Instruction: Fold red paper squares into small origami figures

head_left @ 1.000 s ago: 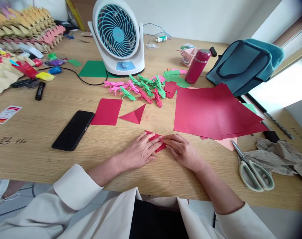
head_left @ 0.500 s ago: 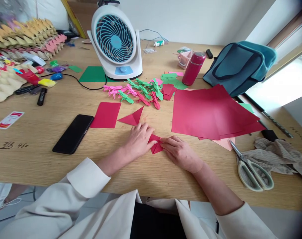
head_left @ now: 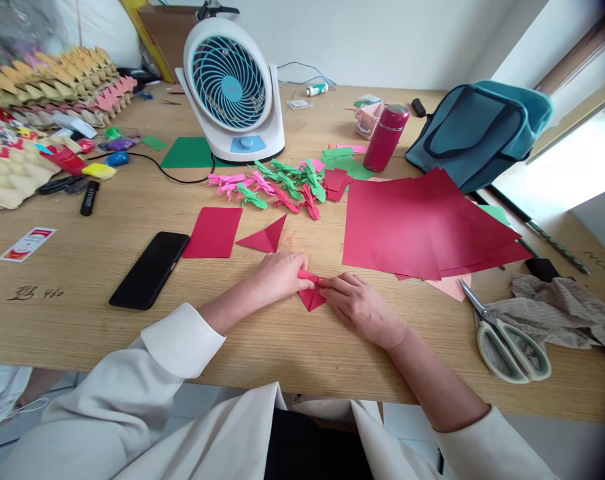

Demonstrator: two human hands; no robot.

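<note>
A small folded piece of red paper (head_left: 311, 299) lies on the table between my two hands. My left hand (head_left: 283, 273) pinches its upper left edge, with the fingers curled over the far side. On the right edge, my right hand (head_left: 355, 300) closes its fingertips and presses the paper down. Part of the paper is hidden under the fingers. Just beyond my left hand lies a red folded paper triangle (head_left: 266, 238), and beside it a red paper rectangle (head_left: 215, 232). Folded pink, green and red paper figures (head_left: 282, 183) are heaped farther back.
A black phone (head_left: 149, 271) is left of my hands. Large red sheets (head_left: 397, 223) and scissors (head_left: 507, 337) lie to the right. Behind stand a fan (head_left: 231, 83), a red flask (head_left: 386, 138) and a blue bag (head_left: 482, 137). The table's front edge is near my body.
My left hand has turned, its fingers drawing in from lying flatter to pinch the paper's upper left edge, which now stands up a little. My right hand has stayed nearly still.
</note>
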